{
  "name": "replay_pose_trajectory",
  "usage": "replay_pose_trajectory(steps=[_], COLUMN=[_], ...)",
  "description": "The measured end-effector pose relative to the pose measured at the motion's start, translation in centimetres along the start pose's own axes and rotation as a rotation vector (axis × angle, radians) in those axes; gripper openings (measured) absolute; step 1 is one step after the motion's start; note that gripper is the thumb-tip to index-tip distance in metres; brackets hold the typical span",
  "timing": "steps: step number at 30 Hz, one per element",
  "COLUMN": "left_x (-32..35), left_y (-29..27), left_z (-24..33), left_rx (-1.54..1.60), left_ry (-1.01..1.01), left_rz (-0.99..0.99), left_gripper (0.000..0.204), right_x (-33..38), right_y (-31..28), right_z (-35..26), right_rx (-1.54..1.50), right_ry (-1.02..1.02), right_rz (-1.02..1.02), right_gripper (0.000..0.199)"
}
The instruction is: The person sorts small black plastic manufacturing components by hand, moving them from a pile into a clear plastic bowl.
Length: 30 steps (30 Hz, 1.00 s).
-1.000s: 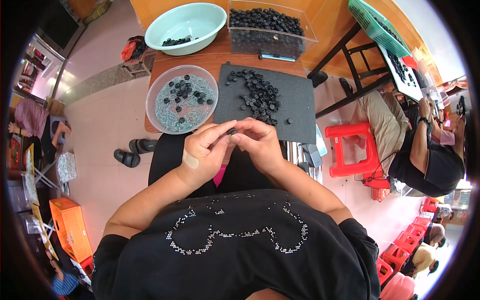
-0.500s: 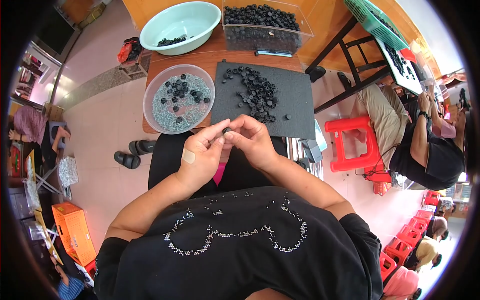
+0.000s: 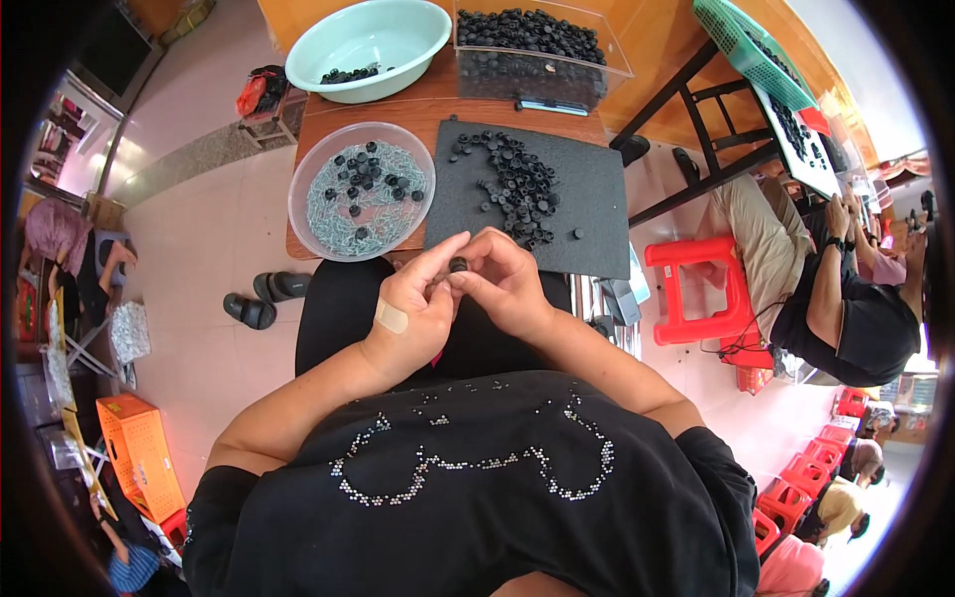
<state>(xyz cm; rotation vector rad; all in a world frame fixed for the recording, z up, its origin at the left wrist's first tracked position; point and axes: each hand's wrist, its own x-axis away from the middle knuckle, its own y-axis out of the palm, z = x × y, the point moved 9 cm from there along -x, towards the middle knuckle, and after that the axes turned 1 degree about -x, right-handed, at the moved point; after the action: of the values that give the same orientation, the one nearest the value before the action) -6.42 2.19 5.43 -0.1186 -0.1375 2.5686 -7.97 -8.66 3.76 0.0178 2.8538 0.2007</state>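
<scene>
A small round black cap (image 3: 458, 265) is pinched between my two hands, above my lap and just off the table's near edge. My right hand (image 3: 509, 286) has its thumb and curled fingers on it. Closed against its other side is my left hand (image 3: 413, 310), which has a plaster near the wrist; the fingers hide part of what lies between them. Beyond my hands, loose black caps (image 3: 522, 184) lie heaped on a dark grey mat (image 3: 587, 214). To the left, a clear round tub (image 3: 294, 214) holds many small silvery screw-like pieces, with several black caps on top.
A mint basin (image 3: 438, 35) with a few caps and a clear box (image 3: 622, 75) full of caps stand at the table's back, a blue pen-like tool (image 3: 553, 107) before the box. At right are a red stool (image 3: 665, 289) and a seated person (image 3: 851, 298). Sandals (image 3: 251, 310) lie left.
My fingers have shifted around the black cap, so more of it shows now. Both hands stay together at nearly the same place. The view has tilted slightly.
</scene>
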Motion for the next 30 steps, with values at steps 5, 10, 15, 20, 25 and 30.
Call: replay_pose_trajectory(steps=[5,10,15,20,25,30], left_x=[-0.7,0.6,4.4,3.8,3.7,3.5], left_y=[-0.8,-3.1,-4.5,-4.4,-4.6,-4.5], left_z=[-0.6,-6.7,-14.2,-14.2,-15.0,-15.7], left_rx=[0.06,-0.198,-0.342,-0.266,-0.261,-0.248], left_ry=[-0.009,-0.067,-0.252,-0.228,-0.292,-0.255], left_rz=[0.025,0.019,-0.067,-0.078,-0.089,-0.09], left_gripper=[0.047,0.047,0.046,0.042,0.041,0.039], right_x=[0.2,0.1,-1.0,-12.9,-17.4,-13.8], right_y=[0.0,-1.6,-7.7,-12.4,-14.4,-7.4], right_z=[-1.7,0.2,8.0,-0.1,-0.9,5.1], right_rx=[0.128,0.072,0.266,0.19,0.397,1.006], right_ry=[-0.046,0.074,0.526,0.19,0.098,0.034], right_rz=[0.015,0.13,0.263,0.426,0.567,0.125], right_gripper=[0.023,0.022,0.018,0.027,0.018,0.013])
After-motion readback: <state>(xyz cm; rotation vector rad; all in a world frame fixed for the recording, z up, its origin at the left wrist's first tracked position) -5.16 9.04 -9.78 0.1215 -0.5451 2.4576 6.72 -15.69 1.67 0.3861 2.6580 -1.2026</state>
